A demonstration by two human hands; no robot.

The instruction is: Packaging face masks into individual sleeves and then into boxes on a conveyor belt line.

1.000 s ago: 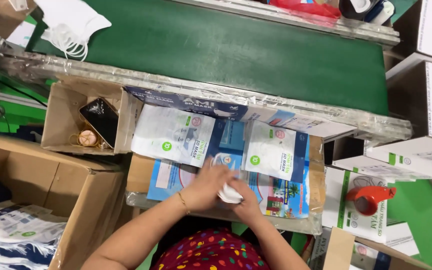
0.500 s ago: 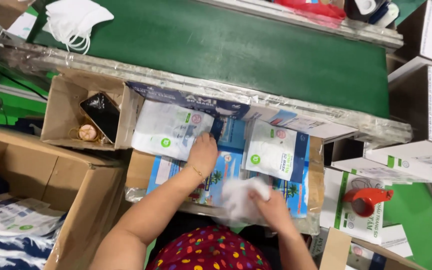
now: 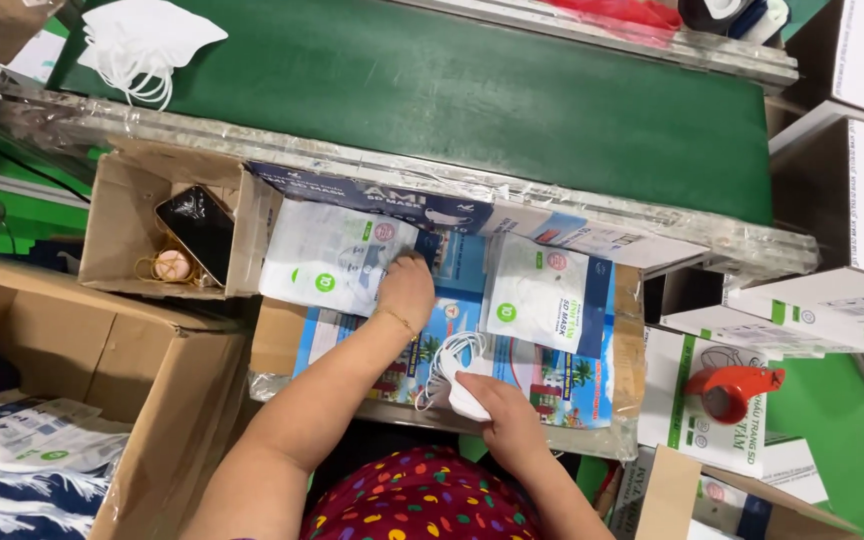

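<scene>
White folded mask in right hand lies lengthwise toward the belt.

Seen from above at a green conveyor belt: left hand flat on a white mask pouch, right hand gripping folded white masks over a printed blue tray, phone in a small cardboard box.
</scene>
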